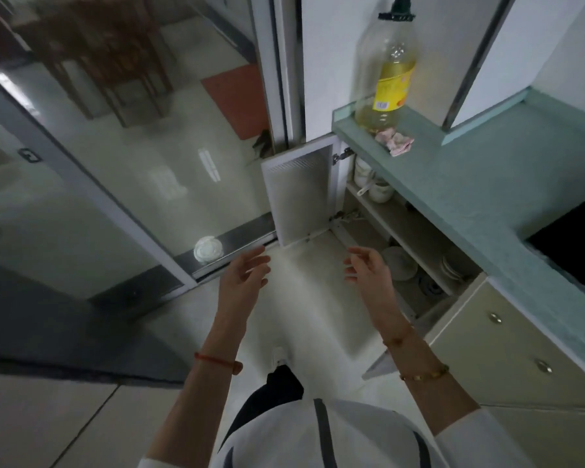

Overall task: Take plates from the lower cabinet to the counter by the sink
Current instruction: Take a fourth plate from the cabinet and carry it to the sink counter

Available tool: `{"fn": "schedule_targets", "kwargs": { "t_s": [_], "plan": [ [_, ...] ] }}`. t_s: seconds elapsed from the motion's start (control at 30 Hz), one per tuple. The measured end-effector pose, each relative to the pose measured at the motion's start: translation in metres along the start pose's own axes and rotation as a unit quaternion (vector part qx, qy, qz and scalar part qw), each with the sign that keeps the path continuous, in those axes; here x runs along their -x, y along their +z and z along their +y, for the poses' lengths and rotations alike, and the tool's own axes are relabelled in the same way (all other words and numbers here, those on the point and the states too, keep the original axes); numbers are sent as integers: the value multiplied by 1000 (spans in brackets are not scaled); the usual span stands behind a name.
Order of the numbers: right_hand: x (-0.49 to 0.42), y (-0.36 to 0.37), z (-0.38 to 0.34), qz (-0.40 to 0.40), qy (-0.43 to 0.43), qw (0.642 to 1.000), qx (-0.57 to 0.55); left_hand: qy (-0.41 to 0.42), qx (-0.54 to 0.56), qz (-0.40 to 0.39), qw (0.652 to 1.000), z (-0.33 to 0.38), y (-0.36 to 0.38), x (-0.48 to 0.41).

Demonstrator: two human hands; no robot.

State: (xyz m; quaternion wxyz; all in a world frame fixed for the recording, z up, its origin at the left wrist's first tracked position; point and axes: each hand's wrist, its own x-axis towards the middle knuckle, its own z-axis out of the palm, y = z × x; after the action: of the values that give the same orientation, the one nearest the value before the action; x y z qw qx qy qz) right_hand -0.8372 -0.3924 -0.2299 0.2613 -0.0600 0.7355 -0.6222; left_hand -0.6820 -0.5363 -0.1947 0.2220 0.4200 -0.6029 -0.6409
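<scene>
The lower cabinet (368, 211) under the counter stands open, its white door (301, 194) swung out to the left. White plates (399, 263) lie stacked on its bottom shelf, with more plates (451, 265) leaning further right. White cups (368, 179) sit on the upper shelf. My right hand (368, 268) hovers open just in front of the plates, not touching them. My left hand (245, 273) is open above the floor, left of the cabinet opening. Both hands are empty.
The green counter (470, 184) carries a large oil bottle (385, 69) and a crumpled pink paper (395, 141). A dark sink or hob (578, 241) sits at the right. A glass sliding door (98, 157) and a white lid (208, 249) on its track are at the left. Drawers (507, 346) lie below right.
</scene>
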Motion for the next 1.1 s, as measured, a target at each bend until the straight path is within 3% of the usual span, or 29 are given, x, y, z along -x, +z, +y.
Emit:
{"fn": "schedule_targets", "kwargs": {
  "t_s": [0.23, 0.63, 0.93, 1.1],
  "plan": [
    [-72, 46, -32, 104, 13, 994, -25, 3, -39, -126, 991, 43, 6, -138],
    [-164, 25, -22, 298, 88, 945, -98, -24, -130, -289, 948, 56, 121, -276],
    [-241, -2, -8, 341, 135, 922, -122, 1, -218, -383, 898, 37, 220, -358],
    [-274, -12, 22, 364, 178, 909, -101, -38, -255, -419, 871, 9, 253, -384]
  ]
}}
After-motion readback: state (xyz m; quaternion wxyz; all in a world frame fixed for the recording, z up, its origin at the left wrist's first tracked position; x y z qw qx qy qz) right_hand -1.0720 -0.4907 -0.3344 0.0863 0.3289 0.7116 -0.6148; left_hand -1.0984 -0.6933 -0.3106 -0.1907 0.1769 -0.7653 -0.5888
